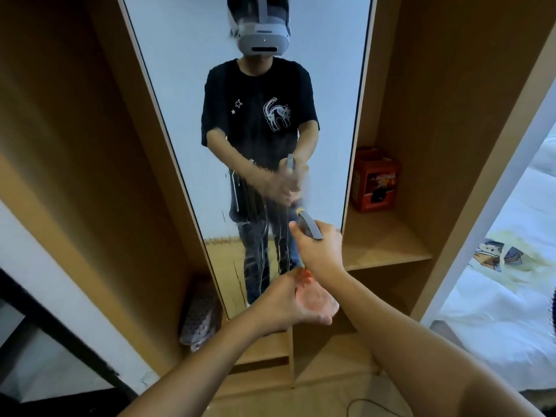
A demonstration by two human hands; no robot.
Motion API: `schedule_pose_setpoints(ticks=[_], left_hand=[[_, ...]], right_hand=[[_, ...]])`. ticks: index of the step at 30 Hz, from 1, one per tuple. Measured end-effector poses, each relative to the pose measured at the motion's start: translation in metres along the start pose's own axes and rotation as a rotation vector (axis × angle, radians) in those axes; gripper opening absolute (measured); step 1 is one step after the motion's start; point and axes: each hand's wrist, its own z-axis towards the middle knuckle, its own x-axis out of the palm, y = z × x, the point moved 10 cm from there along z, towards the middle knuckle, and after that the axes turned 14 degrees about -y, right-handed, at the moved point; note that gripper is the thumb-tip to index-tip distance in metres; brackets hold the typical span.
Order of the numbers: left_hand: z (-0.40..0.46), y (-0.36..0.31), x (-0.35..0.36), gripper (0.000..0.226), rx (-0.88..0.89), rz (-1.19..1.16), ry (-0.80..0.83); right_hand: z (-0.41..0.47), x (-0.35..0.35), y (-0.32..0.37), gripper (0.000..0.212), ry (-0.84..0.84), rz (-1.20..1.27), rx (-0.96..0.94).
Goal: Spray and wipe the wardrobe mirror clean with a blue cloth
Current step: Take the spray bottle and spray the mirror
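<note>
Place: a bedroom in a home.
Wardrobe [451, 115]: open wooden compartments and shelves, light brown board, reaching down to the floor.
Mirror [186, 85]: tall and narrow, fixed on the wardrobe front, with wet streaks running down the glass.
Bed [511, 296]: just to the right of the wardrobe, covered with a white sheet bearing a cartoon print.
Shelf item: a red box [376, 182] standing in the right compartment.
Low compartment: a patterned slipper [200, 314] leaning by the mirror's foot.
Walls: plain and pale.
</note>
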Motion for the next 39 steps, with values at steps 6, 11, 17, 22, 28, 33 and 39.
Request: schedule_pose_setpoints(ticks=[6, 11, 17, 22, 28, 33, 39], left_hand=[[-0.004, 0.008, -0.015, 0.074, 0.007, -0.004, -0.013], [-0.007, 0.02, -0.035, 0.066, -0.018, 0.006, -0.04], [-0.012, 0.027, -0.047, 0.064, -0.026, -0.01, -0.02], [-0.017, 0.041, -0.053, 0.068, -0.058, -0.014, -0.031], [-0.024, 0.049, -0.066, 0.064, -0.075, -0.033, -0.032], [-0.029, 0.053, -0.084, 0.066, -0.06, -0.013, -0.067], [-0.036, 0.064, -0.101, 0.06, -0.071, -0.024, -0.051]], right_hand=[[-0.009, 0.019, 0.013, 0.029, 0.064, 0.011, -0.056], [-0.018, 0.036, 0.022, 0.027, 0.106, 0.032, -0.068], [-0.022, 0.051, 0.023, 0.034, 0.057, 0.019, -0.042], [-0.029, 0.06, 0.024, 0.042, 0.018, -0.034, -0.052], [-0.038, 0.08, 0.028, 0.032, 0.101, -0.011, -0.058], [-0.048, 0.1, 0.037, 0.029, 0.165, 0.022, -0.096], [-0.057, 0.114, 0.037, 0.034, 0.09, 0.059, -0.066]])
